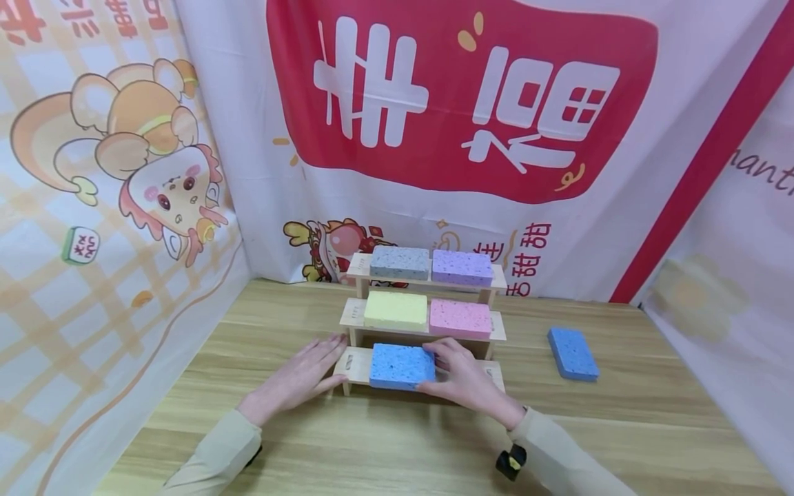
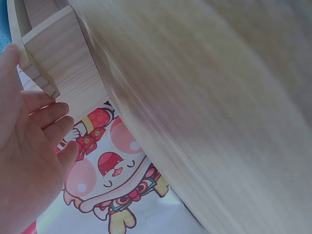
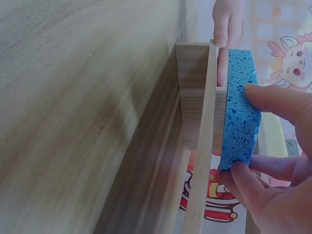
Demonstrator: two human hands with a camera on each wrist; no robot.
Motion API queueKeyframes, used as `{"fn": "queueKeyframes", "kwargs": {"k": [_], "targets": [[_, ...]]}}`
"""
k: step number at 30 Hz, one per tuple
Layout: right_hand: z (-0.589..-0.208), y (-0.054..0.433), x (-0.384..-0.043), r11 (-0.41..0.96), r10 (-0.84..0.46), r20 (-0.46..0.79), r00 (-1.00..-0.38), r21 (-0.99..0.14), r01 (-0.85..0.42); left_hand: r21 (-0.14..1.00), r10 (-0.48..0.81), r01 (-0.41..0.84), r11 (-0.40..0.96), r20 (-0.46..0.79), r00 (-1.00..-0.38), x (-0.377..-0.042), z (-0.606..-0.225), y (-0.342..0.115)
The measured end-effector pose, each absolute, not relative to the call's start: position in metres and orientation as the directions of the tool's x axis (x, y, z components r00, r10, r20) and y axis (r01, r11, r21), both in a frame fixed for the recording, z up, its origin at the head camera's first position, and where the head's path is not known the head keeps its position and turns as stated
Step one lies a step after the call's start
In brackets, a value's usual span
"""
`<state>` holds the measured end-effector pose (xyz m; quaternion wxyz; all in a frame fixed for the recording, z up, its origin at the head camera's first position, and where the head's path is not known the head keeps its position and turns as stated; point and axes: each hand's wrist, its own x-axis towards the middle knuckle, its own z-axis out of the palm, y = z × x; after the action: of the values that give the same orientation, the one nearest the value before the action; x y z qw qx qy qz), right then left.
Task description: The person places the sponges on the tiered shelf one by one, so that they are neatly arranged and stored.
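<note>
A wooden three-step rack (image 1: 355, 313) stands on the table. My right hand (image 1: 462, 375) pinches a blue sponge (image 1: 402, 365) over the left part of the lowest step. In the right wrist view, thumb and fingertips grip opposite edges of this blue sponge (image 3: 241, 105). My left hand (image 1: 304, 372) lies at the rack's left end with its fingers extended, fingertips at the side of the lower steps. On the middle step rest a yellow sponge (image 1: 395, 308) and a pink sponge (image 1: 460, 317); the top step bears a grey sponge (image 1: 400, 262) and a purple sponge (image 1: 462, 267).
A second blue sponge (image 1: 573, 353) lies on the wooden table (image 1: 397, 448), to the right of the rack. Behind the rack hangs a printed cloth (image 1: 248, 172), with more printed cloth at the left and right sides.
</note>
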<state>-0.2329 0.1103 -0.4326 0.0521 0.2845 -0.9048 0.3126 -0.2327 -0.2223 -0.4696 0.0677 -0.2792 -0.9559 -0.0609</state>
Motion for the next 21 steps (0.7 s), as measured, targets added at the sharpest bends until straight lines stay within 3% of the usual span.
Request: {"fn": "queueKeyframes", "kwargs": {"k": [21], "targets": [[-0.443,0.091,-0.238,0.637,-0.472,0.317,-0.823,-0.523,-0.567,0.095,0.527,0.544,0.834,0.158,-0.835,-0.233,-0.47,-0.223]]}}
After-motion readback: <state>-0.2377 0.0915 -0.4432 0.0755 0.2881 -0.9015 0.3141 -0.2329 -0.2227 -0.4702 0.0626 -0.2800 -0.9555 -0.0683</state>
